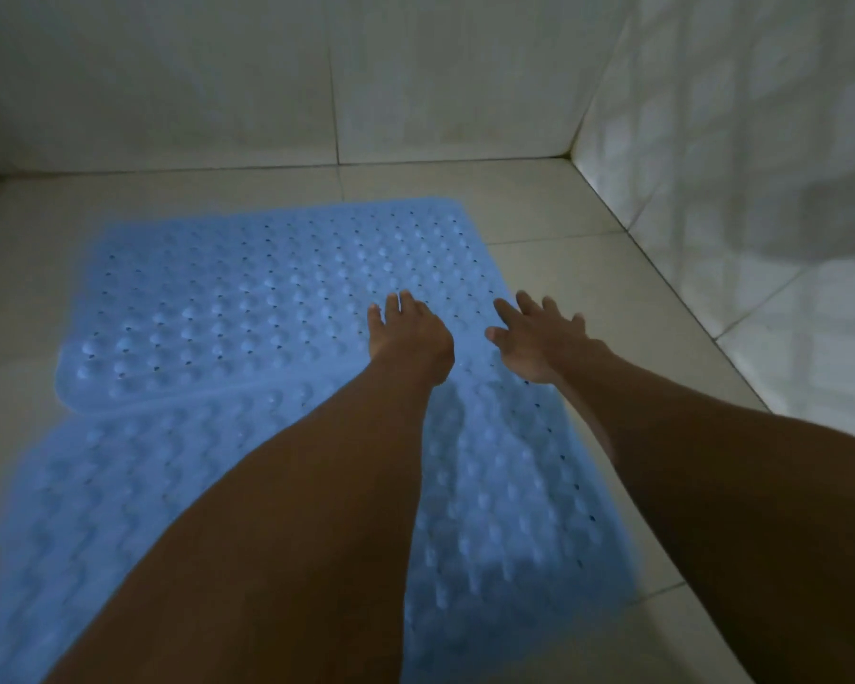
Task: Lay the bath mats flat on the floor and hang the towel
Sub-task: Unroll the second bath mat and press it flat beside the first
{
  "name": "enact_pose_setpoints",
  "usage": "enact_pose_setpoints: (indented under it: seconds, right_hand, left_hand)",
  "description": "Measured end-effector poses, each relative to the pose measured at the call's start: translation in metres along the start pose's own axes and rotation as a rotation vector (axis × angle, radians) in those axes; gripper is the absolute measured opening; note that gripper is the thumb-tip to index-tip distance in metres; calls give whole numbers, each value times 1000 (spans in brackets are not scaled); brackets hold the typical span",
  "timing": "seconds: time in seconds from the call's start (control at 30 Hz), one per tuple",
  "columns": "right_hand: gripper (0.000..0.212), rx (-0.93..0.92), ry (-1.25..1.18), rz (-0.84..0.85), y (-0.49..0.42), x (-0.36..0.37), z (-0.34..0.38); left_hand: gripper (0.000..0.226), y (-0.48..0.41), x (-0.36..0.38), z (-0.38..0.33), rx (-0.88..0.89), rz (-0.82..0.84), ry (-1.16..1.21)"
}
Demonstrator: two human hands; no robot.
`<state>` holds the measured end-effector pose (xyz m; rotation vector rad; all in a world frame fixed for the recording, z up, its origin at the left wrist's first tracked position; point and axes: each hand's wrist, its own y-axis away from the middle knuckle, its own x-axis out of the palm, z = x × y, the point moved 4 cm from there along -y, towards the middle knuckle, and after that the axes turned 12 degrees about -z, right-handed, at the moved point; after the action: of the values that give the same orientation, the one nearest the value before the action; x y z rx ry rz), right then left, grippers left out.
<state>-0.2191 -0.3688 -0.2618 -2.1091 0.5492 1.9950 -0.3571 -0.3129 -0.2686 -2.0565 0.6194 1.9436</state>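
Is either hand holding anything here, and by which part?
Nothing is held: the left hand and right hand are both open, spread over the blue bath mats.

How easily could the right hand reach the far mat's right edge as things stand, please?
Probably yes, easily: the right hand is spread open right at that edge of the far mat, and nothing stands between them.

left hand [408, 338], right hand [539, 338] (both outstretched), fingers spread
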Motion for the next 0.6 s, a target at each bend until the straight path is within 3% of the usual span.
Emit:
enact_pose_setpoints:
  seconds: [0.37,0.6]
  right_hand:
    - [53,-221,-109,128,-48,99,-22]
    - [58,-309,-152,160,-47,150,-25]
  left_hand:
    - [55,-23,89,-7,-71,11,90]
    - [64,-11,133,1,-141,105,158]
